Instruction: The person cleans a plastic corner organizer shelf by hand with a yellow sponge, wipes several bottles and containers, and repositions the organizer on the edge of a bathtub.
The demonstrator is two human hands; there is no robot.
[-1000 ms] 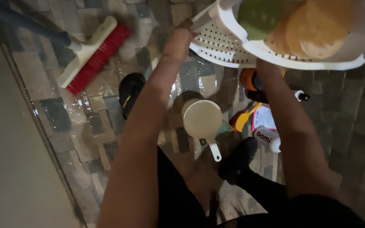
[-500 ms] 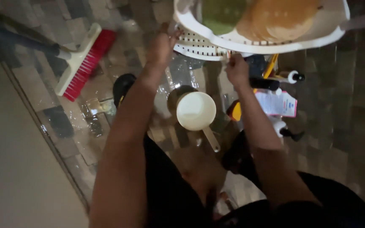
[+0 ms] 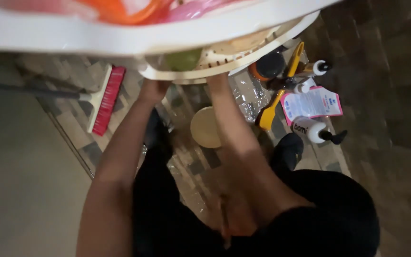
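Wet grey-brown floor tiles (image 3: pixel 39 71) spread out below you, glistening in patches, with a smoother beige floor (image 3: pixel 20 190) taking over on the left past a thin strip.

Both your arms reach up to a cream plastic basket (image 3: pixel 224 64) raised close to the camera. Your left hand (image 3: pixel 154 89) meets its rim from underneath at the near-left edge, and your right hand (image 3: pixel 219 82) meets it just beside, toward the middle. The fingers of both hands disappear behind the rim — you appear to be gripping it, but I cannot tell how they curl. A green round thing (image 3: pixel 182 59) shows through the basket wall between your hands.

Above the basket a white basin rim (image 3: pixel 143 38) sweeps across the top of the view, blurred, with orange and pink things inside.

Down on the tiles, a red-bristled broom (image 3: pixel 105 99) lies to your left. A pale round scoop (image 3: pixel 205 127) sits between your arms. To your right lie a yellow-handled brush (image 3: pixel 273 107), a white pump bottle (image 3: pixel 316 131) on its side, a pink-edged pouch (image 3: pixel 312 103) and crumpled clear plastic (image 3: pixel 250 95).
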